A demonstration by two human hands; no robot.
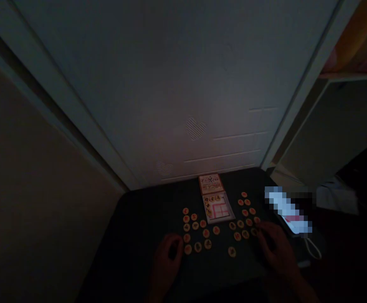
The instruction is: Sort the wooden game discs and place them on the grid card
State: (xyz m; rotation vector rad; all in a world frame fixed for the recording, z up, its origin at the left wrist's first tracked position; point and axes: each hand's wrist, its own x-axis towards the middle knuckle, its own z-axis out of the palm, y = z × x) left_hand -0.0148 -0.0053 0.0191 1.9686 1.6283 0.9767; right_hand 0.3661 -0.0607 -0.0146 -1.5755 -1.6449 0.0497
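Round Chinese chess pieces with red or dark characters lie in two loose groups on a dark table. Between the groups sits an open small box, its tray holding several pieces in an upper-left row and column. My left hand rests on the table just left of the left group, fingers loosely curled, nothing visible in them. At the right group's edge, the fingertips of my right hand are drawn together on a dark-marked chess piece, partly covered by them. A lone piece lies nearer to me.
The box's printed lid is folded back toward a pale panel with heart patterns. A lit phone lies at the table's right, a white cord loop beside it. The scene is very dim. Shelving stands at far right.
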